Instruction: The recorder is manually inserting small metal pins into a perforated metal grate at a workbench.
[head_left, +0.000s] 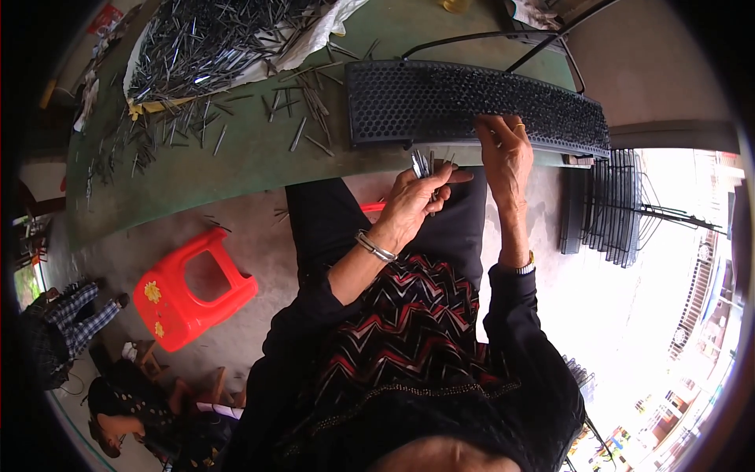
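A long black rack [393,102] with rows of round holes lies along the near edge of the green table. Its right part looks filled with dark pieces, while open holes show at its left end. My left hand [409,206] is closed around a small bunch of thin metal rods [421,163], just below the rack. At the rack's near side, my right hand [506,161] has its fingers pinched together against the holes. Whatever those fingertips hold is too small and hidden to make out.
A pile of thin dark rods [212,47] fills a white sack on the green table [259,169], with loose rods around it. Stacked black racks [613,208] stand at the right. A red plastic stool [197,291] is on the floor at left. Other people sit at lower left.
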Motion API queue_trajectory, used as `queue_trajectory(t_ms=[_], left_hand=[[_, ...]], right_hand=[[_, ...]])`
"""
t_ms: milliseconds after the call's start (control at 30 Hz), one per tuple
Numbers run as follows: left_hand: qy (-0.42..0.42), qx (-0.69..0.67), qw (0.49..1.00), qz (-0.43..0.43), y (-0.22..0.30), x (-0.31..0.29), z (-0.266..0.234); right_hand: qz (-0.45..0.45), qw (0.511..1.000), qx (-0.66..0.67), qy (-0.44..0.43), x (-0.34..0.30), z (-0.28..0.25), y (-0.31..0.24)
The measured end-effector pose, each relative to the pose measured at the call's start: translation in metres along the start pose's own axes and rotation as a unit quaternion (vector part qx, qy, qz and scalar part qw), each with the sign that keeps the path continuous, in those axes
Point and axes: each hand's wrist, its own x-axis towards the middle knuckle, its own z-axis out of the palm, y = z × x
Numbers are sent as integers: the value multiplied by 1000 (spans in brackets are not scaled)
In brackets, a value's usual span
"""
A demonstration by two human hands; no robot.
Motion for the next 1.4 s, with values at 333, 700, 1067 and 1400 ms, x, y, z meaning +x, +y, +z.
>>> queue_trajectory(t_ms=[333,700,1067,1400], left_hand=[[30,20,999,4,-4,-2,-2],[49,34,998,-32,1,-4,-4],[55,-22,998,-33,-3,-3,-5],[41,-43,997,-43,-5,-2,-4]], right_hand=[[90,967,135,-198,-26,-15,-9],[141,971,191,29,-8,-11,-10],[91,983,151,48,-3,19,-4],[46,999,-4,-5,-10,10,-22]])
